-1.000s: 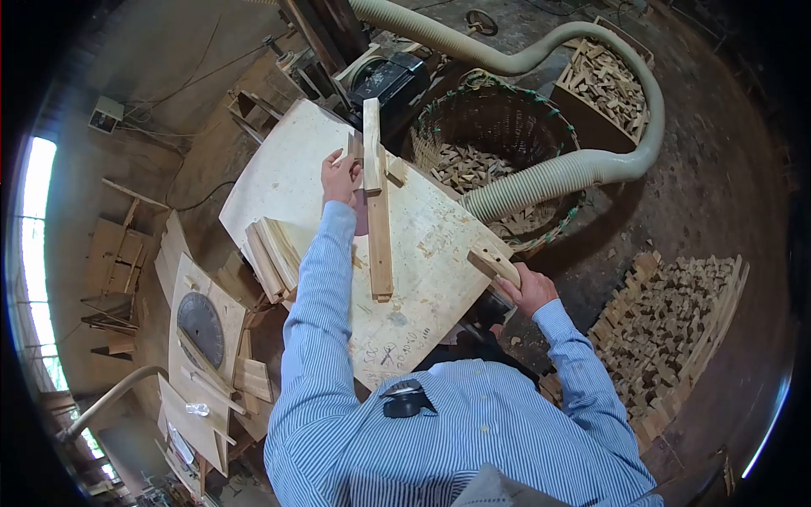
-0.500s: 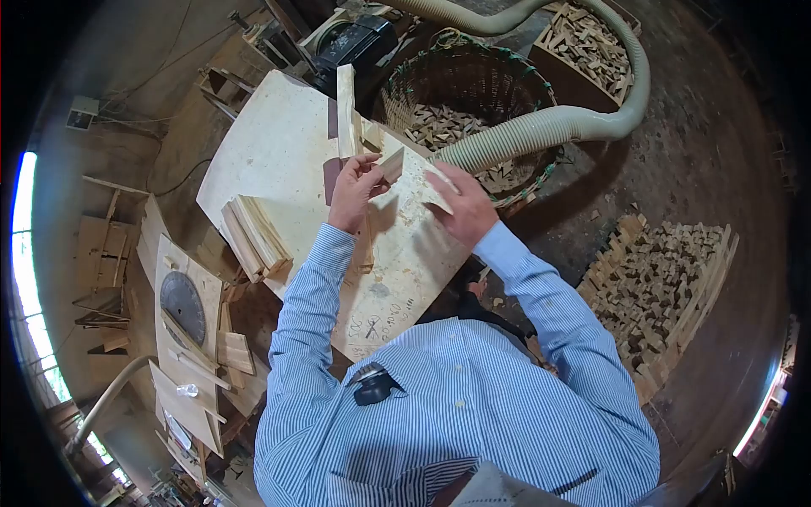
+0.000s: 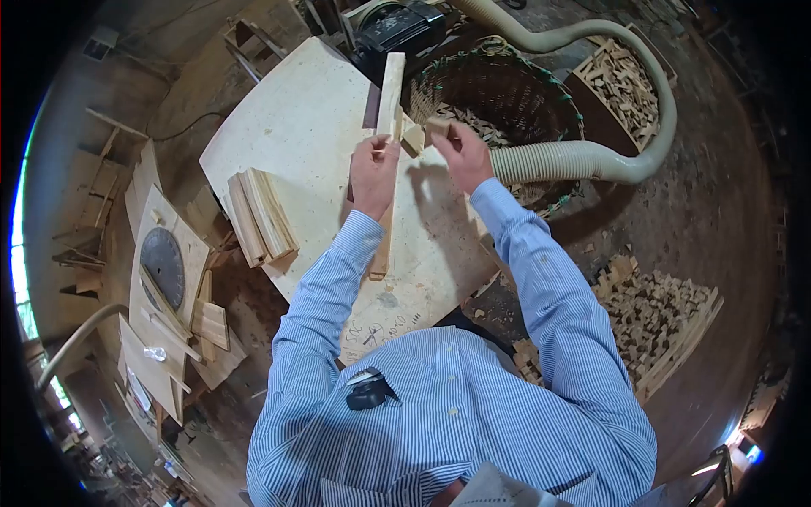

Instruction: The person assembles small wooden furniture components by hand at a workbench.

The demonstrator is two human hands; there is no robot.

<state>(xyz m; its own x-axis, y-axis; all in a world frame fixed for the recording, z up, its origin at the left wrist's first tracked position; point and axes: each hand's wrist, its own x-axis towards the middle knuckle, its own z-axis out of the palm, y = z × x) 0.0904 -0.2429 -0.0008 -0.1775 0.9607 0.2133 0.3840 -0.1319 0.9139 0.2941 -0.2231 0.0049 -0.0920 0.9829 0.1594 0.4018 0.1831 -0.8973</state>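
Observation:
My right hand (image 3: 466, 159) pinches a small wooden block (image 3: 438, 127) above the table edge nearest the basket. My left hand (image 3: 373, 175) is over the pale work table (image 3: 287, 127), its fingers curled together beside an upright wooden strip (image 3: 391, 93). A thin pale edge shows at those fingertips; what they grip is mostly hidden. Between the hands, another small wood piece (image 3: 412, 139) sits against the strip's right side. Below my left hand, a long narrow wood length (image 3: 382, 253) lies on the table.
Several stacked wood lengths (image 3: 260, 218) lie on the table's left. Beyond the right edge stand a wicker basket (image 3: 541, 93) of offcuts and a ribbed hose (image 3: 549, 162). A motor (image 3: 397, 34) is behind. Stacked blocks (image 3: 655, 325) fill the floor at right.
My right hand has moved from over the table towards the basket side and now holds up a small block. My left hand stays near the upright strip. The view has shifted.

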